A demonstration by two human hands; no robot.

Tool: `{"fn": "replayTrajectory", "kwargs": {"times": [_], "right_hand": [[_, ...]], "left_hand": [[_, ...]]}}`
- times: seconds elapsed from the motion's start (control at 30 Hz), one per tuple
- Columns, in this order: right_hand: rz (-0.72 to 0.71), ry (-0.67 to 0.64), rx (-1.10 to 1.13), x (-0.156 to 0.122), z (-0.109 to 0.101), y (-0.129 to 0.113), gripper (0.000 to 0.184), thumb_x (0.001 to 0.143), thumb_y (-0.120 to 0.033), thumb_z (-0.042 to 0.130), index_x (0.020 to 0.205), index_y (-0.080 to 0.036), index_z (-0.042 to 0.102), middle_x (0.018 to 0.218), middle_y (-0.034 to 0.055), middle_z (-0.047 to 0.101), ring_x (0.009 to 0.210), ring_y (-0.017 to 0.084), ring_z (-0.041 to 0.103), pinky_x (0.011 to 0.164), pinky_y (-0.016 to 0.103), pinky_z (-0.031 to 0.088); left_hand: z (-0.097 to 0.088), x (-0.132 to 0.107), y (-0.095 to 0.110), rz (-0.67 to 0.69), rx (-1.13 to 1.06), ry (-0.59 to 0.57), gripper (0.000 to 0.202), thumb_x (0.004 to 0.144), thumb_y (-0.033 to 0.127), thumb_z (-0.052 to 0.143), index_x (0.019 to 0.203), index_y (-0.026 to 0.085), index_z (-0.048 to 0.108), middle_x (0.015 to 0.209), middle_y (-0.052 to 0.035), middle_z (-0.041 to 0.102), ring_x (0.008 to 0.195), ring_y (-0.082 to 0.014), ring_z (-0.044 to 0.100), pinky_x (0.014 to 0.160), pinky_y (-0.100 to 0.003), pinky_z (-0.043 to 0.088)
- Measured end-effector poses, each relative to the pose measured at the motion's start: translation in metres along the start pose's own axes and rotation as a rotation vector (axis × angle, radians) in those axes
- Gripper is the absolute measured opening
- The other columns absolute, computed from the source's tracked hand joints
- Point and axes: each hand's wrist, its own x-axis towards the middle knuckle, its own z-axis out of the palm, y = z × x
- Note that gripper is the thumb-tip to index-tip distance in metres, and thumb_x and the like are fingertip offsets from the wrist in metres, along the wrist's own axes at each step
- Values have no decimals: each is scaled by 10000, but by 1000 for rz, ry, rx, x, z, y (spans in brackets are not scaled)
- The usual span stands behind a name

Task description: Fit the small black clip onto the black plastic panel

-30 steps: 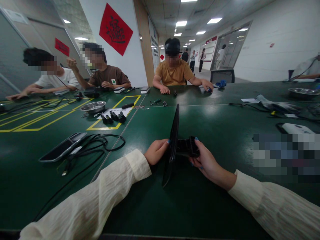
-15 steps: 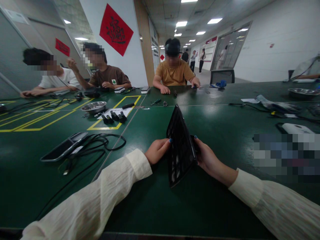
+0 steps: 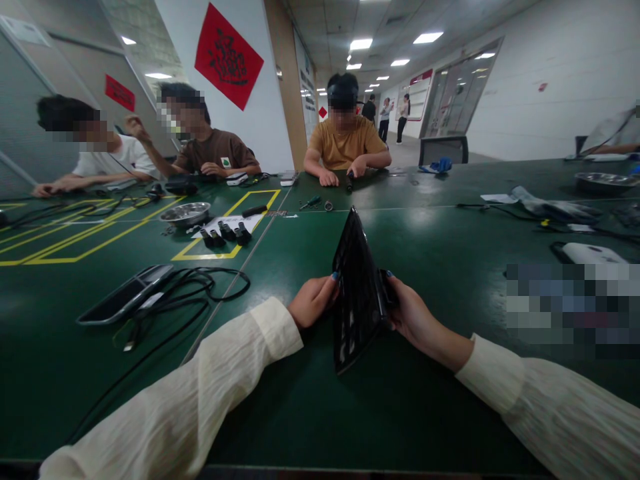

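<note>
A flat, glossy black panel (image 3: 354, 293) stands tilted, nearly edge-on, between my hands in the middle of the head view. Its face mirrors the ceiling lights, and its exact kind does not show. My left hand (image 3: 313, 301) pinches its left side, thumb on top and the other fingers mostly hidden. On the other side, my right hand (image 3: 417, 320) grips a dark part that juts from the panel's back, thumb along its upper edge. The right fingers are largely hidden behind the panel.
Left of my hands lie a grey-black handheld device (image 3: 125, 293) and a coiled black cable (image 3: 200, 300). Beyond are several black cylindrical parts (image 3: 225, 233) and a metal bowl (image 3: 185, 213). A white device (image 3: 593, 253) lies right. Across the table sits a person (image 3: 345, 137).
The panel has turned slightly, and more of the dark part at its back shows. My left thumb has shifted a little left. The person opposite has brought one hand inward to a black object.
</note>
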Motion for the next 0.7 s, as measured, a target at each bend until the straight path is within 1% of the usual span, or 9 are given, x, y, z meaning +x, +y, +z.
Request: {"fn": "replayTrajectory", "kwargs": {"times": [0.13,0.27,0.5,0.7], "right_hand": [[-5,-5,9,-1,1,0,289,819,-455,427,789,-178,504,509,-19,550,338,79,451,281,170,282],[-6,-6,10,1,-1,1,297,816,-462,429,797,-175,502,516,-18,553,335,77,453,280,168,279],[-14,7,-2,2,-1,3,309,805,-475,429,768,-176,493,470,-24,537,304,78,440,270,167,280],[-9,3,-10,2,-2,4,313,807,-479,428,765,-176,494,478,-26,537,307,75,443,272,167,279]], "left_hand": [[-1,1,2,-14,13,-23,439,891,435,219,601,158,397,531,31,403,496,-90,379,491,-218,315],[-2,1,2,-5,-17,-47,426,884,439,237,635,152,429,538,31,405,499,-91,385,480,-213,315],[-3,0,2,42,4,-32,386,866,420,296,620,155,429,527,29,429,499,-96,399,478,-212,315],[-1,1,0,28,18,11,442,896,409,199,594,162,405,497,32,405,476,-92,387,485,-215,323]]}}
